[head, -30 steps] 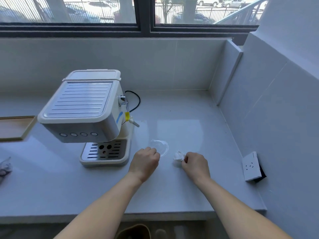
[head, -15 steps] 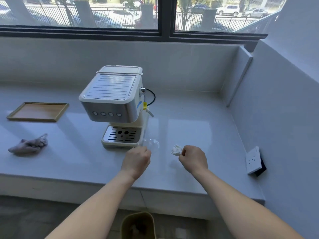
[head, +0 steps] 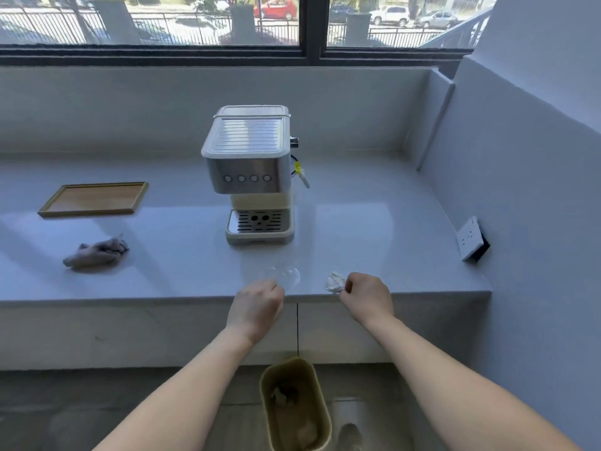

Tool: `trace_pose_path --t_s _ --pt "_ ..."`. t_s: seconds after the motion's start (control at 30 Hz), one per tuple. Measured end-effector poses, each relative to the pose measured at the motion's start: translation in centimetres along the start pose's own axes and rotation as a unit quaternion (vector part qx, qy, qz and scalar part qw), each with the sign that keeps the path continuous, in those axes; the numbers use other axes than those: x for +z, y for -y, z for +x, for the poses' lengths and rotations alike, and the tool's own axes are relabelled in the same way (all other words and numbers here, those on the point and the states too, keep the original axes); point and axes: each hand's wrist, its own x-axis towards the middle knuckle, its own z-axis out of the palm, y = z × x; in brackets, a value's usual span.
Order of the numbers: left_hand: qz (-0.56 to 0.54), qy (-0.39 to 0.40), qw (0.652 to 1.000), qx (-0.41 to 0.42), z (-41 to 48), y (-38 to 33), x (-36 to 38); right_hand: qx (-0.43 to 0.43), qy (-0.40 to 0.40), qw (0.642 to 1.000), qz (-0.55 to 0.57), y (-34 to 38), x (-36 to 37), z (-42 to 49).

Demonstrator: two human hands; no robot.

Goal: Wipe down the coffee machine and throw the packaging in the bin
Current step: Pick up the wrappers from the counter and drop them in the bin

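Clear film [head: 287, 276] — left hand [head: 257, 305] pinches it | white wad [head: 335, 282] — right hand [head: 367, 296] grips it | yellow tag [head: 297, 167] unreadable

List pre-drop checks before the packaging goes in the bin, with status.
1. Left hand grips the clear film: ok.
2. Right hand pinches the white wad: ok.
3. Bin open-topped, on the floor between the forearms: ok.
4. Hands above the bin: not ok; both are at the counter edge, and the bin sits nearer the person.
5. Room in the bin: ok; some waste lies low inside.
6. Cloth ready for wiping: ok; it lies on the counter, left of the coffee machine.
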Motion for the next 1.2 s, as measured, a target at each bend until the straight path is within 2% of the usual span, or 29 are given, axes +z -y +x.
trace_pose_path --t_s 0.37,0.63,0.9,1.03,1.2 --pt "-0.004 0.011 1.000 -0.019 -7.7 -0.3 1.1 -0.009 0.021 1.000 -0.003 1.1 3.8 -5.5" --pt "-0.005 0.018 0.998 -0.066 -10.2 -2.7 4.9 -0.063 0.096 0.993 0.015 -1.2 8.4 -5.4" --pt "-0.056 0.086 0.987 -0.124 -14.0 -3.8 14.9 -0.052 0.186 0.981 -0.030 -5.4 17.7 -6.0" --pt "-0.072 0.140 0.981 -0.117 -15.7 -3.0 22.8 -0.028 0.207 0.977 -0.045 -7.8 24.3 -5.4" --pt "-0.057 0.206 0.975 -0.057 -17.7 -1.7 32.1 -0.021 0.255 0.963 -0.086 -11.1 32.9 -4.8"
